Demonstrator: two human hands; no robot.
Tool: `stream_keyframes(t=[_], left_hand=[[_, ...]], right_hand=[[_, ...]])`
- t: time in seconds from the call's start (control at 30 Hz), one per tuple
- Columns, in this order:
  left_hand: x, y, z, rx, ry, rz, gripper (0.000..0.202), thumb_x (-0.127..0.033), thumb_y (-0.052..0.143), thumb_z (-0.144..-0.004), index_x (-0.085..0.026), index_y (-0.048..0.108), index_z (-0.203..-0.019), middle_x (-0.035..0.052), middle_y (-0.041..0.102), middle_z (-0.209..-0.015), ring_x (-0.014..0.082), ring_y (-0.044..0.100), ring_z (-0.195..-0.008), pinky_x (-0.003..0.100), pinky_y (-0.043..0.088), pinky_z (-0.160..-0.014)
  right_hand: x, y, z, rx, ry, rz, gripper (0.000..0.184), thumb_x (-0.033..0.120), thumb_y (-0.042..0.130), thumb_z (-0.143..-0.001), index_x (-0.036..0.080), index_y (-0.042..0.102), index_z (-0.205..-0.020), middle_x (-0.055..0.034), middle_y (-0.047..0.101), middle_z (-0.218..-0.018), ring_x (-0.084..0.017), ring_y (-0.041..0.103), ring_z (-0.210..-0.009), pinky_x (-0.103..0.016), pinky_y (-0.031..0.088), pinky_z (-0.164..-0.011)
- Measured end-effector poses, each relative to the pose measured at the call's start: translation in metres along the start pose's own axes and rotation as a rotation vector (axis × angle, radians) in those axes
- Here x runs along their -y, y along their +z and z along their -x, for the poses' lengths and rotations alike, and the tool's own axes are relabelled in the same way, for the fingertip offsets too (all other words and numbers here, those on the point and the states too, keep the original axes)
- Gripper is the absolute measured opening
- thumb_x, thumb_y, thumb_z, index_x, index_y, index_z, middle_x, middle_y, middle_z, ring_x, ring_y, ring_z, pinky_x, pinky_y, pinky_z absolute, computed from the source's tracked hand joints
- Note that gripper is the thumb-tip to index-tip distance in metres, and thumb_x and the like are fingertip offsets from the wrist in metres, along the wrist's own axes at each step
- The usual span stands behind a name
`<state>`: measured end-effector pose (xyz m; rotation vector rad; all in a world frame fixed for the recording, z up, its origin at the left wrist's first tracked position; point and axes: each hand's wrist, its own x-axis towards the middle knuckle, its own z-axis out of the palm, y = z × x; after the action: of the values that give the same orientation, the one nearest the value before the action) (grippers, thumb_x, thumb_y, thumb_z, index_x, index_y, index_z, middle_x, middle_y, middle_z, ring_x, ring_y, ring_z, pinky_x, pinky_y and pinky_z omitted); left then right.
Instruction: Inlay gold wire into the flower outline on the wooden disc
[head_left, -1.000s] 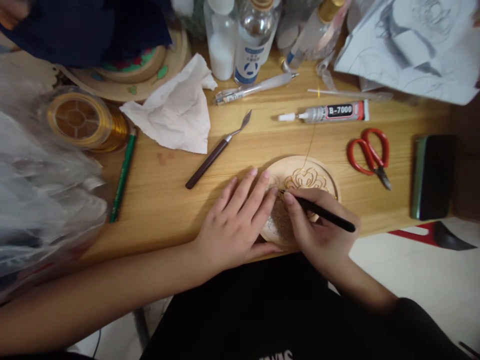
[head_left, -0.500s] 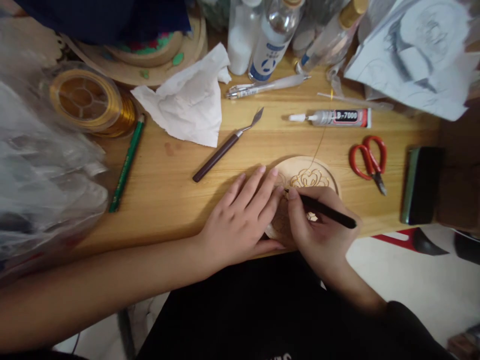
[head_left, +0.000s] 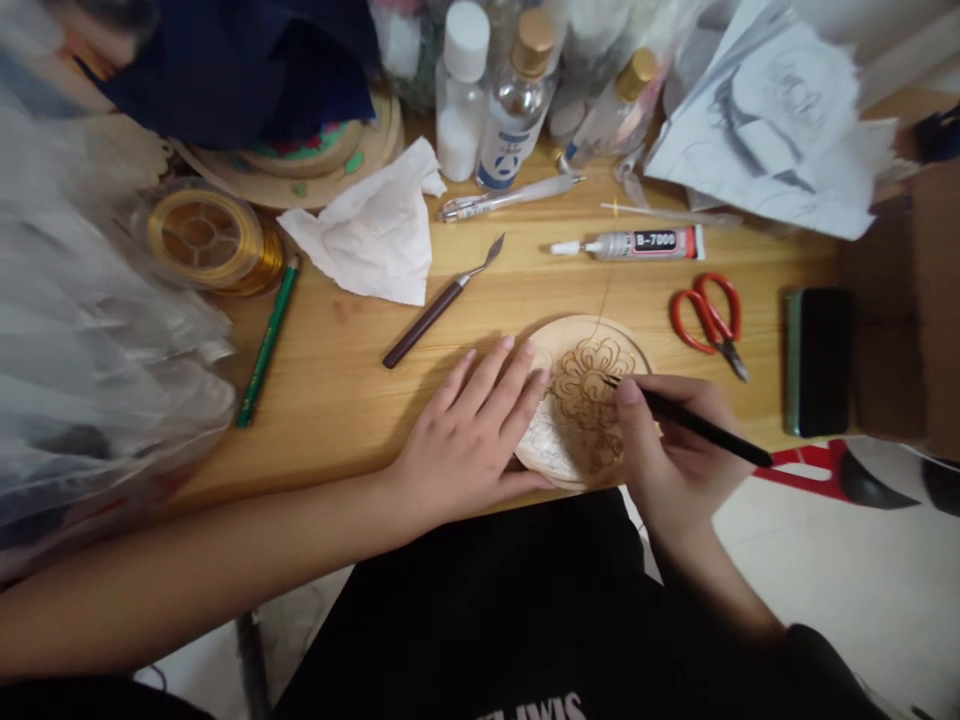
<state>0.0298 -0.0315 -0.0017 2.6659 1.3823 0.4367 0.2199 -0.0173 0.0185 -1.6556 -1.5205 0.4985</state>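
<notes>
A round wooden disc lies at the table's front edge, bearing a flower pattern of thin gold wire. My left hand rests flat with fingers spread, its fingertips on the disc's left side. Between the thumb and fingers of my right hand are black tweezers, their tips at the middle of the wire flower. A fine strand of wire rises from the flower toward the glue tube. My right hand hides part of the disc's right edge.
Behind the disc lie a palette knife, a B-7000 glue tube and red-handled cutters. A phone is at right. Leftward are a green pencil, a gold wire spool and crumpled tissue. Bottles stand at back.
My right hand has moved right with the tweezers, away from my left fingers, uncovering more of the wire flower. My left hand stays on the disc. The camera view has shifted.
</notes>
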Motion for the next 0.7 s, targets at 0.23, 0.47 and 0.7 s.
stream_keyframes(t=[0.23, 0.47, 0.7], left_hand=[[0.001, 0.000, 0.000, -0.012, -0.012, -0.013, 0.101, -0.078, 0.043, -0.084, 0.003, 0.034, -0.145, 0.0286, 0.041, -0.149, 0.0378, 0.036, -0.141, 0.049, 0.028, -0.115], [-0.001, 0.000, -0.004, 0.011, -0.011, 0.009, 0.097, -0.073, 0.047, -0.086, 0.002, 0.032, -0.145, 0.0275, 0.040, -0.149, 0.0363, 0.034, -0.143, 0.048, 0.027, -0.117], [-0.011, -0.016, 0.006, 0.134, -0.071, 0.060, 0.084, -0.064, 0.045, -0.092, -0.001, 0.030, -0.146, 0.0263, 0.037, -0.151, 0.0344, 0.031, -0.145, 0.050, 0.030, -0.116]], right_hand=[[-0.025, -0.018, 0.007, -0.112, -0.187, 0.067, 0.014, 0.022, 0.053, -0.094, 0.019, 0.065, -0.102, -0.0050, 0.069, -0.092, -0.018, 0.067, -0.087, -0.036, 0.054, -0.079], [-0.037, -0.018, 0.022, 0.052, -0.295, 0.115, 0.032, 0.019, 0.049, -0.093, 0.020, 0.053, -0.125, -0.0137, 0.064, -0.118, -0.025, 0.060, -0.116, -0.046, 0.051, -0.096], [-0.052, -0.018, -0.016, 0.217, -0.455, 0.130, 0.030, 0.026, 0.049, -0.094, 0.015, 0.055, -0.121, -0.0191, 0.065, -0.122, -0.029, 0.062, -0.117, -0.050, 0.053, -0.095]])
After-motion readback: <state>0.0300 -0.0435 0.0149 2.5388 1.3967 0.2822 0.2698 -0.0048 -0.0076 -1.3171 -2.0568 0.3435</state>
